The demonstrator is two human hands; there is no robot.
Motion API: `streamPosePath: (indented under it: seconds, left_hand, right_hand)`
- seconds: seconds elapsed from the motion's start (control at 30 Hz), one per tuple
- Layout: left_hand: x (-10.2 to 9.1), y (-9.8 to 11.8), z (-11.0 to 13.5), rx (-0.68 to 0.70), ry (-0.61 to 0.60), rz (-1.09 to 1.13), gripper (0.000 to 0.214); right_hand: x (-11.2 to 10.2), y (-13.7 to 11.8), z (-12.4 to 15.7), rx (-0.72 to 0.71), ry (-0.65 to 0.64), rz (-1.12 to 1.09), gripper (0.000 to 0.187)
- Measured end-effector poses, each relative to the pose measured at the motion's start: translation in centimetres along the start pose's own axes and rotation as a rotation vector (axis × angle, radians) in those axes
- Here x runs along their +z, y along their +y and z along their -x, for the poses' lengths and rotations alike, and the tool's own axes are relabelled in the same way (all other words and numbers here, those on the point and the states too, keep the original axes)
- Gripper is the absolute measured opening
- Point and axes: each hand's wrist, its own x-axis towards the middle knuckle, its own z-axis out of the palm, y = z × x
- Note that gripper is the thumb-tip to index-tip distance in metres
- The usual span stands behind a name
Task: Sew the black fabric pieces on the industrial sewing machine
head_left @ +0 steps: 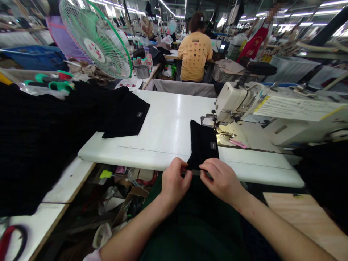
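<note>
A black fabric piece [204,139] with a small grey label lies on the white sewing table, its far right edge by the needle area of the sewing machine [233,99]. At the table's front edge, my left hand [176,180] pinches the near left corner of this fabric. My right hand [220,178] pinches its near edge a short way to the right, thumb and fingers together. A pink-handled small tool [237,143] rests on the machine bed beside the presser foot. To the left, another labelled black piece [127,115] lies at the edge of a large black fabric pile [49,141].
A green-rimmed fan [95,50] stands behind the pile, near green thread cones [61,85]. Red-handled scissors [8,239] lie at lower left. A wooden board [315,217] and more black fabric [326,174] are at right. A person in a yellow shirt [195,54] sits ahead.
</note>
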Motion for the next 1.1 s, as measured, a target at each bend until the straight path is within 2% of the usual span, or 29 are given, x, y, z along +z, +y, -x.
streamPosePath:
  seconds: [0.13,0.2,0.3,0.43,0.63,0.83,1.1]
  left_hand:
    - [-0.1,-0.5,0.6,0.117,0.052,0.014,0.009]
    - [-0.1,-0.3,0.7,0.166,0.057,0.006,0.009]
    - [-0.1,0.2,0.6,0.181,0.062,-0.006,0.01]
    - [-0.3,0.6,0.5,0.16,0.091,0.025,0.011]
    - [-0.5,1.2,0.8,0.199,0.134,0.054,0.012]
    - [-0.5,1.3,1.0,0.189,0.121,0.059,0.009]
    - [-1.0,1.6,1.3,0.047,0.052,0.147,0.011]
  right_hand:
    - [-0.1,-0.2,-0.3,-0.041,0.014,0.056,0.014]
    - [-0.3,-0.5,-0.6,-0.062,0.043,0.068,0.022]
    - [-0.6,-0.9,-1.1,-0.13,0.003,0.079,0.031]
    - [-0.8,-1.1,-1.4,-0.199,-0.01,0.068,0.022]
    - [-0.6,-1.0,-1.1,-0.149,0.081,0.077,0.015]
    - [-0.4,-1.2,-1.1,-0.132,0.105,0.073,0.016]
    - [-0.1,-1.1,-0.9,-0.166,0.101,0.068,0.017]
